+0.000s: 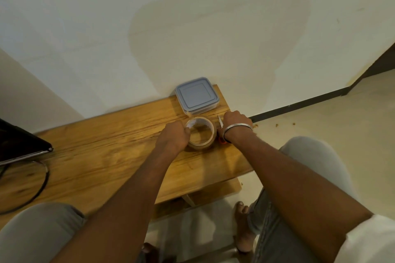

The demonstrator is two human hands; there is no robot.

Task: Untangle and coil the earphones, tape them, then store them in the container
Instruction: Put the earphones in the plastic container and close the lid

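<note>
Both forearms reach forward from the bottom of the view, over grey-trousered knees and a bare foot (242, 226) on the pale floor. Beyond the knees lies the wooden table (102, 156); its near edge runs from lower left up to the right corner, with a lower shelf showing beneath.

At the left edge, a dark laptop (19, 145) is cut off by the frame, and a black cable (43, 179) loops from it across the wood. The middle of the table between cable and hands is bare.

Further in, the left hand (174, 136) is closed on the left rim of the tape roll (201, 132), which lies flat on the table. Just right of the roll, the right hand (234, 121), with a metal bangle (238, 128) at the wrist, is curled shut close to the table's right edge. A pale blade tip and a bit of orange handle, probably scissors (220, 126), show beside and under it; whether the hand grips them I cannot tell.

Just behind the roll, the container (196, 95) stands with its grey lid on, in the far right corner against the wall (192, 17).

No earphones can be made out anywhere; if present, they are hidden by the hands.
</note>
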